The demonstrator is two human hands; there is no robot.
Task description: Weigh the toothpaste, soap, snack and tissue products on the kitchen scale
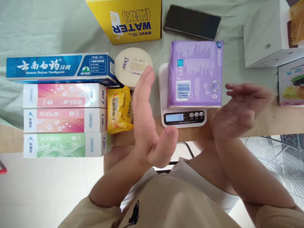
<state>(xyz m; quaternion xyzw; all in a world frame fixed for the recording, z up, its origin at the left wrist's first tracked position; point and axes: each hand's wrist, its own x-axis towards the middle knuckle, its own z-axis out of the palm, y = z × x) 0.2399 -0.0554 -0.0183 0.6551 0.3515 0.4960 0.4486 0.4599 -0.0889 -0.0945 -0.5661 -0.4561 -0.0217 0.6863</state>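
A purple package with a barcode rests on a white digital kitchen scale, whose small display is lit. My left hand is raised to the left of the scale, fingers stretched out and thumb apart, holding nothing. It partly covers a round cream Dove jar and the edge of a yellow soap packet. On the package's right side, my right hand is held with its fingers extended, slightly blurred, with a gap between it and the package.
Left of the soap lie a blue toothpaste box and several pink and green boxes in a stack. Behind stand a yellow WATER box and a black phone. White boxes are at right, a wire fan guard below.
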